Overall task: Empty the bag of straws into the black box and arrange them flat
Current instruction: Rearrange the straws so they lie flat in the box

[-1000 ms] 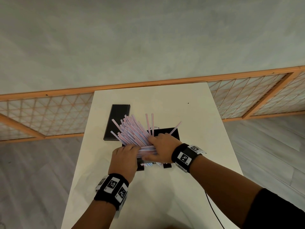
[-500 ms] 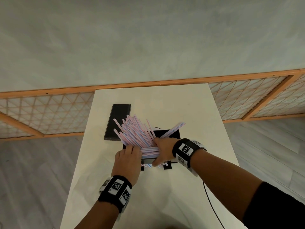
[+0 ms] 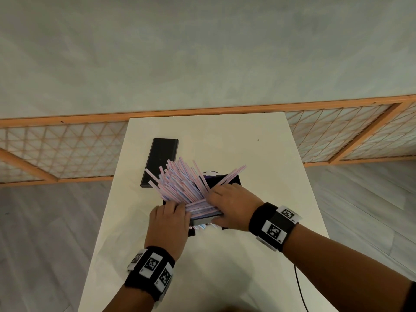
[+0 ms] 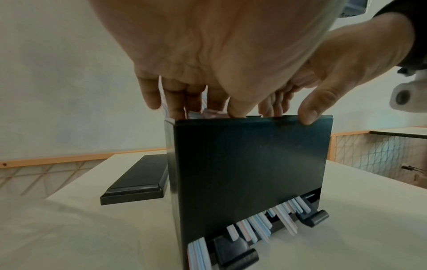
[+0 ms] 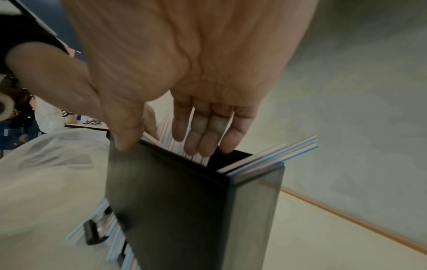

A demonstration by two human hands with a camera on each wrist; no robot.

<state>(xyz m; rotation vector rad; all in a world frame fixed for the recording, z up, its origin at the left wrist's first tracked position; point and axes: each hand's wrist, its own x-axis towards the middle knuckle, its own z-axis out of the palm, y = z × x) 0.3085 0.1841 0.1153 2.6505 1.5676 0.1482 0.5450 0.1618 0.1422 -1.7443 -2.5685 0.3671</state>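
Note:
The black box [image 3: 227,180] stands upright mid-table, its front wall [image 4: 249,173] facing me. Pink-and-blue straws [image 3: 180,185] stick out of its open top, most fanned up and to the left, a few leaning right [image 5: 272,155]. More straw ends [image 4: 254,226] poke out of the slot at the box's foot. My left hand [image 3: 168,219] presses straight fingers [image 4: 177,102] on the straws at the left end. My right hand [image 3: 231,203] lies over the top, fingers [image 5: 208,135] straight on the straws and thumb [image 5: 124,142] on the front rim.
The box's flat black lid [image 3: 162,163] lies on the table to the back left, also seen in the left wrist view [image 4: 136,186]. A dark cable [image 3: 299,289] runs off the table's near right edge. A wooden lattice screen [image 3: 56,152] stands behind the table [image 3: 225,136].
The straws that stood nearly upright have been pushed down and now fan lower to the left. My right hand has slid further over the box's top. My left hand stays at the left end.

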